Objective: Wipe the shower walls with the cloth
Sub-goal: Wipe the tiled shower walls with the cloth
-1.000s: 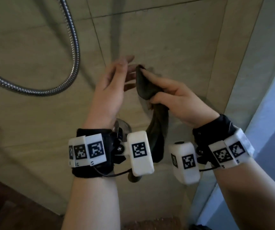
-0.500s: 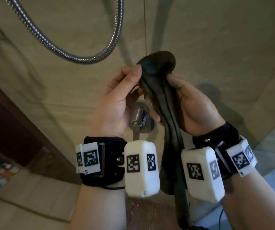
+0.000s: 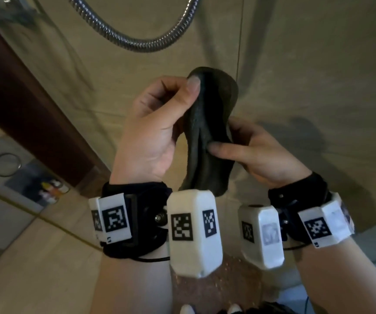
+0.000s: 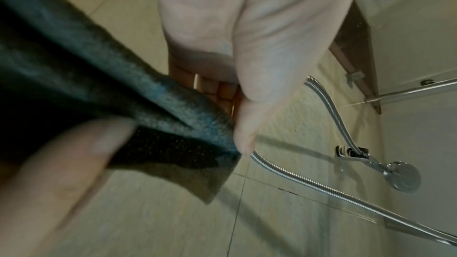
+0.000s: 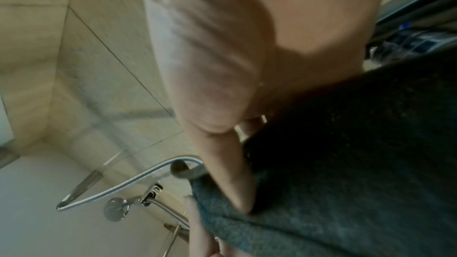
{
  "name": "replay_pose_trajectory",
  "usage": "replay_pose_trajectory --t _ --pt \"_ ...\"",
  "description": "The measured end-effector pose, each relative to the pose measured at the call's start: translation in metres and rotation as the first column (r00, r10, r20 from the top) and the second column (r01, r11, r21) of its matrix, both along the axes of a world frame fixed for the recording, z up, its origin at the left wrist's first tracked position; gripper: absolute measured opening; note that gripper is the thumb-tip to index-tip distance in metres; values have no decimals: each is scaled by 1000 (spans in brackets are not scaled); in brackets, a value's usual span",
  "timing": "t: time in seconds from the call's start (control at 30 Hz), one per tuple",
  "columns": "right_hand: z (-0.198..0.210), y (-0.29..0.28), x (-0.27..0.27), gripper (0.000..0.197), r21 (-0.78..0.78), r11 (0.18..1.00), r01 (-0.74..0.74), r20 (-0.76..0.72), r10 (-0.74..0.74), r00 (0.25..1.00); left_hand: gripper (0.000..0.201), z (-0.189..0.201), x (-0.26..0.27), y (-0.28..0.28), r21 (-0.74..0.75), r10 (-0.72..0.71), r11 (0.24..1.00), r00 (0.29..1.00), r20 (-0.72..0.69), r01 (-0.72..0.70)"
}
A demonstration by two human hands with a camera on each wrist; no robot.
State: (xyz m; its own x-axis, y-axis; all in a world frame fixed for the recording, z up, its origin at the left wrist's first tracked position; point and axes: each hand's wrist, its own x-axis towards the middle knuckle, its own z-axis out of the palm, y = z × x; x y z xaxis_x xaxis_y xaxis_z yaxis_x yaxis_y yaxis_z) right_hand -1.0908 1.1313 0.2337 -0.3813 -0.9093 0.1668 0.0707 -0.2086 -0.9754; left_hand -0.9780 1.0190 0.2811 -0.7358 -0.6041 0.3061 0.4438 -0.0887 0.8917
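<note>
A dark grey cloth [image 3: 207, 132] hangs bunched between both hands in front of the beige tiled shower wall [image 3: 307, 64]. My left hand [image 3: 160, 123] pinches the cloth's upper end with its thumb against curled fingers. My right hand [image 3: 248, 152] grips the cloth's middle, thumb pressed on the front. In the left wrist view the cloth [image 4: 103, 93] runs from the left under the thumb. The right wrist view shows the cloth [image 5: 346, 163] filling the lower right beneath the thumb. The cloth is off the wall.
A metal shower hose [image 3: 137, 39] loops across the wall above the hands. The shower head [image 4: 403, 177] sits on its bracket. A dark brown door frame [image 3: 24, 105] stands at the left. A chrome ring [image 3: 4, 164] hangs lower left. Speckled floor [image 3: 227, 288] lies below.
The view has swung so the hose sits higher and the door frame shows. My left hand went from open beside the cloth to pinching its top; the cloth is now held upright by both hands.
</note>
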Motion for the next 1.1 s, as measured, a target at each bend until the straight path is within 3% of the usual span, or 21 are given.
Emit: replay_pose_trajectory --t 0.1,0.3,0.37,0.47,0.5,0.6,0.7,0.8,0.87,0.93,1.0,1.1 --pt "-5 -8 5 61 -25 999 21 31 -20 999 23 -1 9 -8 67 36 997 999 -23 -34" --pt "-6 -30 29 20 -34 997 62 123 -58 991 12 -2 41 -29 292 95 953 995 -40 -80" --pt "-3 -39 41 10 -70 992 109 153 -97 984 42 -5 57 -45 372 54 927 998 -25 -41" --pt "7 -57 70 15 -154 974 166 209 -132 969 83 -3 83 -69 455 0 890 999 -38 17" --pt "11 -64 81 15 -184 965 185 223 -143 964 84 -2 92 -78 472 -7 881 999 -39 25" --pt "25 -91 117 14 -275 923 267 295 -184 938 54 8 119 -110 486 -108 867 994 -30 109" --pt "46 -123 151 29 -354 887 298 384 -153 911 29 23 140 -145 457 -154 875 987 -47 158" --pt "71 -155 181 48 -388 869 307 403 -140 904 35 47 159 -179 470 -176 859 979 -101 203" --pt "89 -170 195 46 -416 863 286 394 -112 912 26 62 167 -202 499 -236 824 964 -125 267" --pt "107 -180 206 43 -441 860 255 348 -98 932 54 74 173 -219 537 -342 758 927 -156 370" --pt "125 -188 216 36 -477 850 224 269 -102 958 64 86 177 -228 545 -452 686 869 -201 483" --pt "150 -197 225 23 -522 832 190 134 -140 981 62 100 177 -243 511 -485 697 856 -180 503"
